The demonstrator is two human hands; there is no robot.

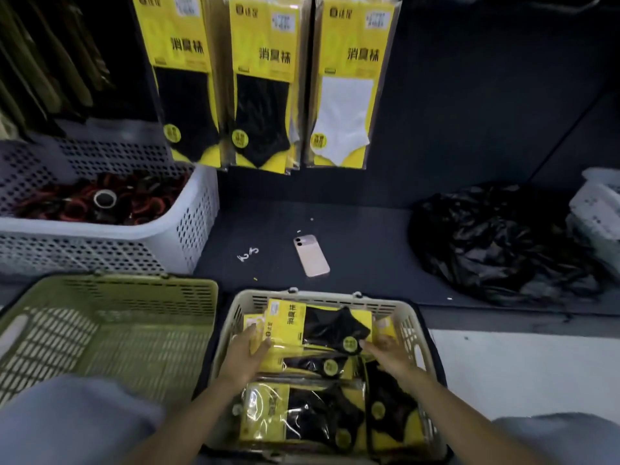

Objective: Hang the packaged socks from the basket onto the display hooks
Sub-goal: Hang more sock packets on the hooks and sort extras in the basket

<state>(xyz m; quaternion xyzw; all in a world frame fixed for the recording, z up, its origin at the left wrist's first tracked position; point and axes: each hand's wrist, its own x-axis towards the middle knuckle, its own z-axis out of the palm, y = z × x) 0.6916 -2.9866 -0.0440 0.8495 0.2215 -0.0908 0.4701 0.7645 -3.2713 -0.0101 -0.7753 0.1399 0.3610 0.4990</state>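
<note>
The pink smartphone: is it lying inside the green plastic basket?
No, the pink smartphone lies on the dark shelf surface, outside the green plastic basket.

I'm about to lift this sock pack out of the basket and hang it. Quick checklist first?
1. Left hand holds top sock pack at its yellow end: ok.
2. Right hand grip on the pack's other end: cannot tell.
3. Pack matches the hanging black packs: ok.
4. Hang hole intact: cannot tell.
5. Room on display hooks: cannot tell, above the frame.
6. Shelf below free: not ok, phone lies there.
</note>
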